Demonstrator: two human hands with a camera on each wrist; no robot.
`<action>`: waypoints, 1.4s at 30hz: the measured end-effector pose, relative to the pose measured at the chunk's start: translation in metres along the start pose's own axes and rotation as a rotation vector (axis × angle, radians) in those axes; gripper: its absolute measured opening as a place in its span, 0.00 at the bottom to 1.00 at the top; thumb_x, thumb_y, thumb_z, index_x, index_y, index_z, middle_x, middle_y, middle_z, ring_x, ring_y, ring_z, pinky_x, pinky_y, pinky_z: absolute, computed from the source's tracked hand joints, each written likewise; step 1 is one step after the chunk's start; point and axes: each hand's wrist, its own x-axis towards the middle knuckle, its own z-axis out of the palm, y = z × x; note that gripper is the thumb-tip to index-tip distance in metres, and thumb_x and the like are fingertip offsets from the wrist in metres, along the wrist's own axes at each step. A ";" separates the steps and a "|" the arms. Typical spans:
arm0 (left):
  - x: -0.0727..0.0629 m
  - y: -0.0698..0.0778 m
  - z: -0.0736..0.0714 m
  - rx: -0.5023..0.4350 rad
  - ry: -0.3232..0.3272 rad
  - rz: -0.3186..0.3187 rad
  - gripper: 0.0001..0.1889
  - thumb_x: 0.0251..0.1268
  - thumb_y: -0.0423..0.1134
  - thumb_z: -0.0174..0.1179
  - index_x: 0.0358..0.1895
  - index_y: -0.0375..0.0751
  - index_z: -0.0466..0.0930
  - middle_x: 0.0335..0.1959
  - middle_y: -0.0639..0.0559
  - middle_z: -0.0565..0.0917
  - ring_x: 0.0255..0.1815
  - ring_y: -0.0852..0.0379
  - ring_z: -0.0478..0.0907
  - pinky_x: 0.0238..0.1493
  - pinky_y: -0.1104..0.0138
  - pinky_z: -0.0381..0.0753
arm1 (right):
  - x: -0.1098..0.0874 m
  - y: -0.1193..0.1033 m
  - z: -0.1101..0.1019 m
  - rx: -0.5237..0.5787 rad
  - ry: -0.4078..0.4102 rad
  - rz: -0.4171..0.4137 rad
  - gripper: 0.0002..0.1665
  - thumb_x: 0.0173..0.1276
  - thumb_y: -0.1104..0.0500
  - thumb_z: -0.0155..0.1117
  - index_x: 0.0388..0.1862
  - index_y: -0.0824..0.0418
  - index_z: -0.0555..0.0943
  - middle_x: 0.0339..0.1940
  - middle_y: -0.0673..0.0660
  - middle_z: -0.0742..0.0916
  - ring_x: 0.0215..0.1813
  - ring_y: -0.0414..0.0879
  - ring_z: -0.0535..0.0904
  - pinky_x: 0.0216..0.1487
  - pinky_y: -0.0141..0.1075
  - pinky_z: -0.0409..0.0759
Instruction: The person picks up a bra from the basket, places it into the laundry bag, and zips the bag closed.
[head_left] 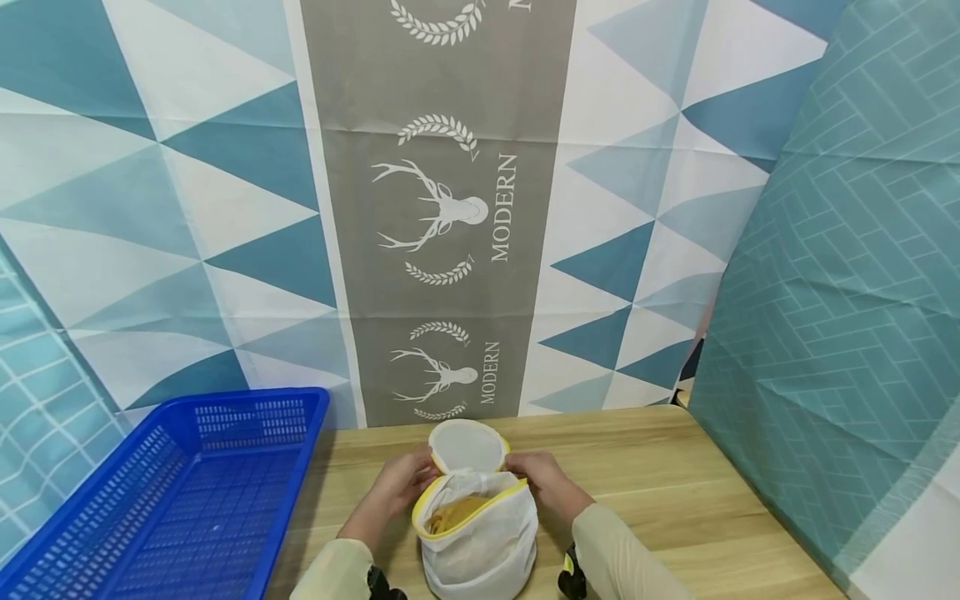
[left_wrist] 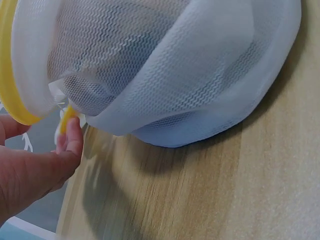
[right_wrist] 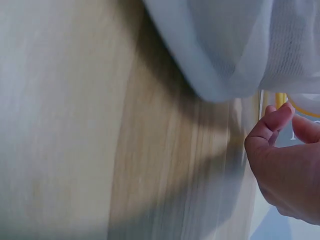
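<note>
Head view: I see the white mesh bag point(head_left: 483, 550) on the counter point(head_left: 637, 467); at its far side, its opened round lid point(head_left: 468, 447) lies midway between left hand point(head_left: 405, 482) and right hand point(head_left: 551, 483), fingers point(left_wrist: 75, 136) pinching opposite yellow edges point(left_wrist: 65, 119).

mesh bag point(head_left: 480, 558): 1 | lid point(head_left: 467, 446): 1 | basket point(head_left: 195, 517): 1 | table point(head_left: 645, 475): 1 | grips point(head_left: 402, 481) point(head_left: 550, 483): 2 (one left, one right)
</note>
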 end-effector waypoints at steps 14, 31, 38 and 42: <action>0.005 -0.004 0.004 0.070 -0.020 0.067 0.13 0.66 0.29 0.49 0.48 0.21 0.73 0.25 0.51 0.77 0.29 0.62 0.74 0.33 0.73 0.75 | 0.001 -0.001 0.002 0.088 -0.004 0.062 0.11 0.64 0.63 0.59 0.31 0.71 0.84 0.16 0.47 0.83 0.24 0.38 0.79 0.30 0.30 0.78; 0.003 0.006 0.003 0.182 0.018 0.055 0.22 0.72 0.40 0.47 0.60 0.25 0.67 0.33 0.47 0.79 0.26 0.62 0.76 0.30 0.72 0.77 | 0.005 -0.015 0.003 0.331 -0.040 0.068 0.22 0.73 0.48 0.48 0.19 0.55 0.72 0.11 0.43 0.72 0.16 0.31 0.66 0.19 0.22 0.63; 0.002 0.009 0.000 0.184 0.034 0.057 0.23 0.72 0.42 0.48 0.61 0.28 0.66 0.37 0.46 0.80 0.28 0.61 0.77 0.30 0.71 0.76 | 0.000 -0.020 0.003 0.222 -0.042 0.017 0.22 0.75 0.50 0.44 0.41 0.67 0.79 0.19 0.47 0.85 0.25 0.37 0.81 0.32 0.28 0.79; 0.001 0.012 0.001 0.171 0.043 0.071 0.22 0.72 0.41 0.49 0.60 0.27 0.67 0.33 0.48 0.79 0.27 0.61 0.76 0.29 0.72 0.75 | 0.000 -0.024 0.002 0.159 -0.036 -0.033 0.23 0.76 0.53 0.42 0.52 0.73 0.72 0.23 0.48 0.86 0.28 0.38 0.83 0.35 0.30 0.81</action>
